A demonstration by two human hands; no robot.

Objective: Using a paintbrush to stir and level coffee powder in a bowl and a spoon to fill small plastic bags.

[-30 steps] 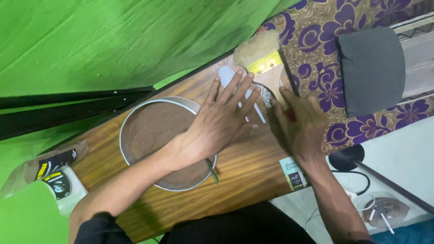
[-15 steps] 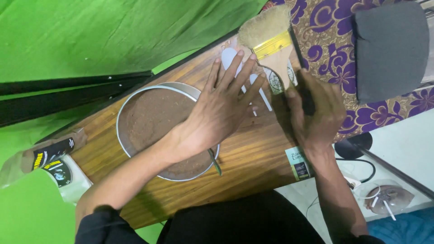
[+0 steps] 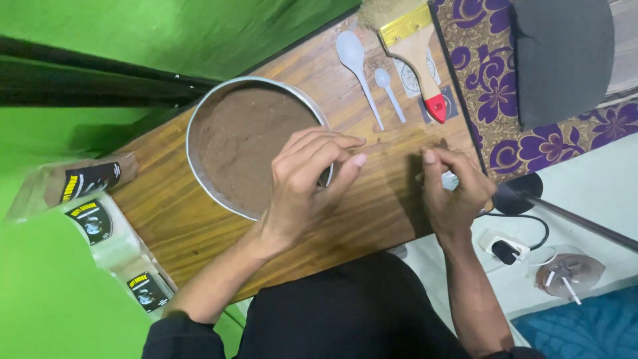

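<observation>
Nearest me, the right hand curls shut around something small I cannot identify, just right of the round metal pan. The left hand grips the pan's near rim; brimful of brown powder, it looks heavy and spillable, best held with 2 hands by the rim.

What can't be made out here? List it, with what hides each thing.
Head view only:
- Near rim of the round pan of brown powder: covered by the left hand.
- What the right hand pinches: a small pale bit shows, the curled fingers hide the rest.
- Brush bristles: cut off by the top edge.
- Packets at the left: partly cut by the green cloth, details too small.
</observation>
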